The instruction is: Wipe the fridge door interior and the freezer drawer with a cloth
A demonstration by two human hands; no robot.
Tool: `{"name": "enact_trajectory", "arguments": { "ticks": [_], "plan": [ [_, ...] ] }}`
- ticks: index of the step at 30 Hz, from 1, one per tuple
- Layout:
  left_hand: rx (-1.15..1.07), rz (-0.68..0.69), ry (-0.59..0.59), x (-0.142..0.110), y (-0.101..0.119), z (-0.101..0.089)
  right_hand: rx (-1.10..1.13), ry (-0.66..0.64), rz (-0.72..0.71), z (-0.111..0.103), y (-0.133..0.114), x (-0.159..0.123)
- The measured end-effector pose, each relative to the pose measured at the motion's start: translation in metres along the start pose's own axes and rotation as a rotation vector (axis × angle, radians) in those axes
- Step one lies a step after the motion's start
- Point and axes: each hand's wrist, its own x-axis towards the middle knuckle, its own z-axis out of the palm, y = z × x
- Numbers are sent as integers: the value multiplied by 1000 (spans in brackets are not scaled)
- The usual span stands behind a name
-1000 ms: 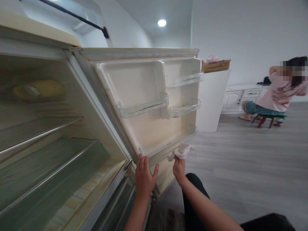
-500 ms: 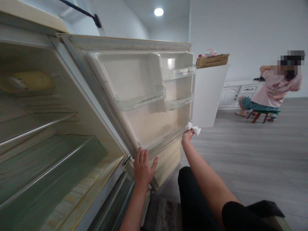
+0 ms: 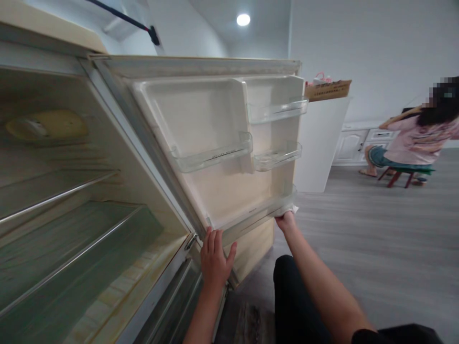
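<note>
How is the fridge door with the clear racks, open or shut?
Open: the door stands swung out, with the fridge's shelves in plain view.

Cloth: mostly hidden by the right hand; only a pale edge shows.
Right-hand fingertips: partly hidden at the lower door bin.
Refrigerator: cut off by left and bottom edges.
Yellow fitting: blurred; type indeterminate.
Carton: lettering too small to read.
Seated person: head pixelated; cut off at right edge.
Black pole: cut off at top.
</note>
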Motion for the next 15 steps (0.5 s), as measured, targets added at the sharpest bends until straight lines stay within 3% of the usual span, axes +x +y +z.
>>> {"name": "enact_trajectory", "arguments": {
  "ticks": [4,6,8,12,15],
  "plan": [
    [-6,-12,-20,0,0,-2,267,-146,221,34,10,-56],
    [-14,-18,-31,0,1,-3,649,-325,617,55,10,-93],
    [-18,-20,-38,0,1,-4,855,-512,836,75,6,-130],
    [-10,-39,-66,-1,1,-7,1020,-747,996,101,-8,-182],
    [-8,-50,-82,-2,-1,-10,1045,-745,1040,105,-10,-192]
  ]
}}
